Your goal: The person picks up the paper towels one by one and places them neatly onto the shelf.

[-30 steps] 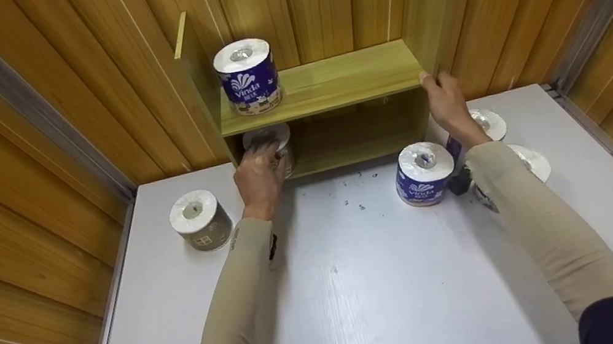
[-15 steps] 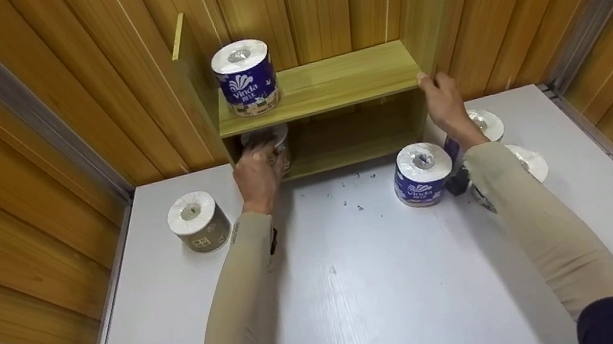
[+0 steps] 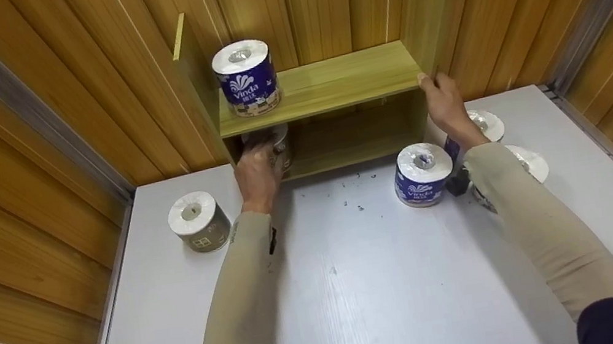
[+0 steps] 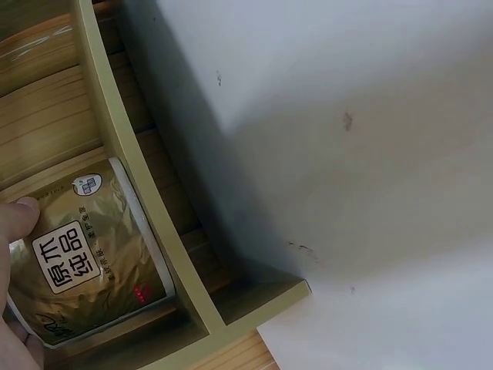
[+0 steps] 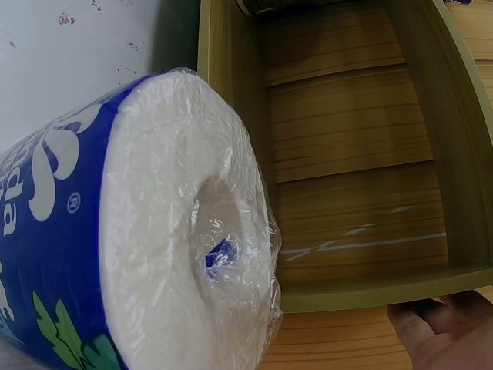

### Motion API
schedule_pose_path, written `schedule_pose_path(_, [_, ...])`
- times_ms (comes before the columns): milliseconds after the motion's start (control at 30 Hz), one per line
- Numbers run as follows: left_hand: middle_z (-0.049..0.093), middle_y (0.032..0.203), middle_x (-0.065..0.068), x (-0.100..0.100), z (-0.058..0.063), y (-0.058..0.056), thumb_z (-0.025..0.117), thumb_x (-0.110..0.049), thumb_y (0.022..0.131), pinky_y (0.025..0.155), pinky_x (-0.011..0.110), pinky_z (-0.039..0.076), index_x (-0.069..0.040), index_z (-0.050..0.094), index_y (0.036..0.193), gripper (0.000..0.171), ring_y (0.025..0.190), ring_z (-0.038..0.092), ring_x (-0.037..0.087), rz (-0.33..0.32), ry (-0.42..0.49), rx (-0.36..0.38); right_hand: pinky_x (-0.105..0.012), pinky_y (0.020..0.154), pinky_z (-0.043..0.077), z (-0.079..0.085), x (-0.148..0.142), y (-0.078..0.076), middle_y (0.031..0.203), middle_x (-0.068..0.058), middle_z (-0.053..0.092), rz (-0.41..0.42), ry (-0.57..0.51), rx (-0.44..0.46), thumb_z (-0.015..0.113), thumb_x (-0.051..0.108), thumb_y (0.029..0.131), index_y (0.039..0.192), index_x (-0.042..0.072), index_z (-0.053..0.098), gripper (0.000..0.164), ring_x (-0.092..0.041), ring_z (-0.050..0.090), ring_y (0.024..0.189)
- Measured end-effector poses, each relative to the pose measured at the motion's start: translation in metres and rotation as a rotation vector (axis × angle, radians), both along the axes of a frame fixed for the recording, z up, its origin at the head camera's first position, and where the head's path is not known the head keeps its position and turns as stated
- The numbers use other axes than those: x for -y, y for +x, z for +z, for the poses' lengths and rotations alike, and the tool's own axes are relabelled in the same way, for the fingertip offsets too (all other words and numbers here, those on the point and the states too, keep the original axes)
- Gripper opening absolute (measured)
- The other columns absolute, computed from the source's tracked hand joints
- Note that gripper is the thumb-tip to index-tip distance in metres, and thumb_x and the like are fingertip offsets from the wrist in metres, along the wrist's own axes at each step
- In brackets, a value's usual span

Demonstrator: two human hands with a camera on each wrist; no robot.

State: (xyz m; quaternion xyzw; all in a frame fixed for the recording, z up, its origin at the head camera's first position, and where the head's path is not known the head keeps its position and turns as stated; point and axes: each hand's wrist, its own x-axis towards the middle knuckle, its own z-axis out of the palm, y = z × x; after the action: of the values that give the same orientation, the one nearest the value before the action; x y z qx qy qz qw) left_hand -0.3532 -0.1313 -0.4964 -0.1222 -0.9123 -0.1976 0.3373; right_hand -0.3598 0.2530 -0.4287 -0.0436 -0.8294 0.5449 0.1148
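A small wooden shelf (image 3: 350, 80) with two levels stands against the back wall. Inside its lower left corner, my left hand (image 3: 257, 177) grips a gold-wrapped toilet roll (image 4: 115, 239), thumb on the wrapper in the left wrist view; part of the roll is hidden by the hand. My right hand (image 3: 446, 105) holds the shelf's right side panel (image 3: 429, 14) near the front edge, at the height of the middle board. On the upper level, at the left, a blue Vinda toilet roll (image 3: 248, 85) stands upright.
Left of the shelf stands another gold-wrapped roll (image 3: 200, 222). A blue roll (image 3: 423, 174) stands in front of the shelf's right end. Two more rolls, one of them a white-topped roll (image 3: 529, 161), are partly hidden by the right forearm. Dark specks mark the white table (image 3: 357, 288).
My left hand stays on the gold roll and shifts only very slightly. The right hand keeps its hold on the shelf, and the other rolls stay put.
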Motion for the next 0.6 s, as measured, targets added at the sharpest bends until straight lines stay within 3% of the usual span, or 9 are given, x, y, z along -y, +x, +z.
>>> schedule_pose_path(333, [0.077, 0.123, 0.013, 0.004, 0.0, 0.005, 0.09, -0.011, 0.084, 0.103, 0.049, 0.057, -0.003, 0.075, 0.124, 0.044, 0.114, 0.071, 0.038, -0.111, -0.014, 0.022, -0.047, 0.125, 0.034, -0.001, -0.001, -0.001, 0.153, -0.022, 0.052, 0.003, -0.011, 0.012, 0.037, 0.049, 0.113, 0.149, 0.0, 0.05, 0.063, -0.031, 0.045, 0.141])
schedule_pose_path(500, [0.076, 0.129, 0.015, 0.007, 0.0, 0.01, 0.092, -0.017, 0.084, 0.107, 0.052, 0.055, -0.001, 0.074, 0.123, 0.046, 0.118, 0.069, 0.041, -0.119, -0.024, 0.031, -0.046, 0.122, 0.035, -0.002, 0.001, -0.001, 0.148, -0.022, 0.054, 0.002, -0.001, -0.004, 0.039, 0.048, 0.113, 0.144, -0.003, 0.052, 0.061, -0.031, 0.047, 0.137])
schedule_pose_path(600, [0.072, 0.138, 0.012, 0.009, 0.001, 0.015, 0.09, -0.027, 0.088, 0.114, 0.05, 0.05, -0.003, 0.071, 0.132, 0.054, 0.126, 0.066, 0.039, -0.107, -0.06, 0.068, -0.046, 0.12, 0.037, -0.002, 0.0, -0.001, 0.145, -0.023, 0.055, -0.009, 0.016, -0.02, 0.038, 0.046, 0.113, 0.143, -0.004, 0.052, 0.06, -0.032, 0.049, 0.134])
